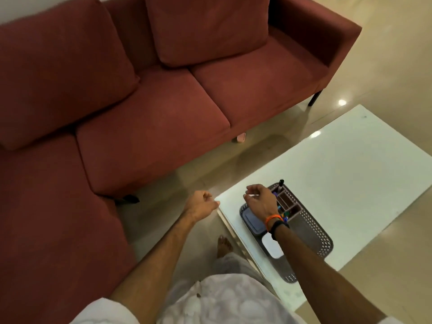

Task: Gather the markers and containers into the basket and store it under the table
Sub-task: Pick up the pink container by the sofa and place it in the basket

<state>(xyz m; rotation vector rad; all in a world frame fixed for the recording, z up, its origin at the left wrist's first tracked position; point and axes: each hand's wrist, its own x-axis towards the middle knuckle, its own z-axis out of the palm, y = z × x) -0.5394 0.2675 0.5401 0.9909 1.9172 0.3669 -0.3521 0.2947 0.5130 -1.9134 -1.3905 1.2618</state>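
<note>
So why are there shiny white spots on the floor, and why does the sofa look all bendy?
In the head view, the bright spots on the floor and on the table near its far edge are glare from lights that the camera does not see; the wide-angle lens curves the sofa towards the picture's edges; the room light is dim and yellowish, so the basket looks dark and slightly soft.

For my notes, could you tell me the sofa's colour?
The sofa is dull red, seen in the head view.

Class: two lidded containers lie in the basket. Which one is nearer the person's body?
The white container, at the basket's near end. The blue-grey container lies farther out, partly under the right hand.
</note>
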